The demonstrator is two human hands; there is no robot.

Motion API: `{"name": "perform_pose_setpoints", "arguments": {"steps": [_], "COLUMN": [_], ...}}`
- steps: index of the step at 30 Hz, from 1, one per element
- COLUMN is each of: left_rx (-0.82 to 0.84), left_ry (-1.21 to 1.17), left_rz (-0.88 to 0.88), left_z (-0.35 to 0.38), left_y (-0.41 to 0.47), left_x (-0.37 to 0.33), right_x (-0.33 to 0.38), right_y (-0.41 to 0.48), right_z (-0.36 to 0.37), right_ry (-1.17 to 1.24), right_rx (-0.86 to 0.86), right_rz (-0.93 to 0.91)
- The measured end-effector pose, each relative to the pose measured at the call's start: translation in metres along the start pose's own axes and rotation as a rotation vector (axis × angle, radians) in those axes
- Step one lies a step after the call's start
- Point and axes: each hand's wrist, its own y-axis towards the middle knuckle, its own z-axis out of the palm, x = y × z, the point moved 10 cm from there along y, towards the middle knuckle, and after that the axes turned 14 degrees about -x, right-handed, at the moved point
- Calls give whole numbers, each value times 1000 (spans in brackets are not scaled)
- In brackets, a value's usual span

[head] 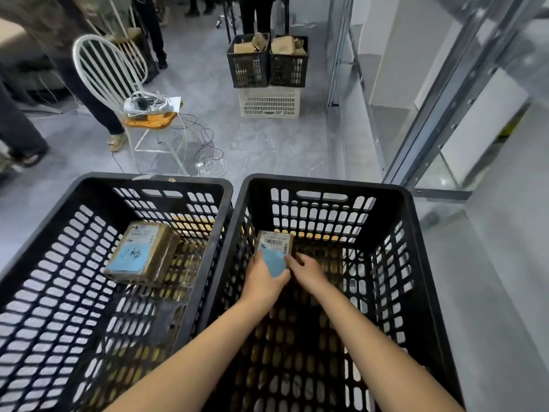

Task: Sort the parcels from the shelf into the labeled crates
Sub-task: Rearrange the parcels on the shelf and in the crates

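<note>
In the right black crate [416, 263]: one small parcel [274, 243], held in both hands.

Item: brown box with a barcode label at its far end and a blue label at its near end, low inside the crate near the far wall; whether it touches the floor cannot be told. Left hand [263, 282] grips the near left corner, thumb laid across the blue label. Right hand [309, 273] holds the right edge with curled fingers. Adjoining, touching on the left: left black crate [148, 177], holding a second parcel [142, 252], larger, blue-labelled, lying tilted near its far wall. Beyond, on the grey floor: two far black crates [249, 66] filled with brown parcels, set on a white crate [269, 102]; a white chair [110, 63]; loose cables [208, 150]. At right: a metal shelf frame [445, 93].
</note>
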Motion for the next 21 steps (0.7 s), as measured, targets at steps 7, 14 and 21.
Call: {"name": "perform_pose_setpoints", "arguments": {"steps": [7,14,21], "left_rx": [95,119,148], "left_ry": [48,151,81], "left_rz": [223,492,619], "left_z": [-25,-70,-116], "left_y": [-29,-55,-79], "left_x": [-55,-96,-105], "right_x": [34,74,99], "right_y": [-27,-85,-157], "right_z": [-64,-124,-129], "right_ry": [-134,-333,-429], "right_rx": [-99,-172,-277], "right_rz": [-166,-335,-410]}}
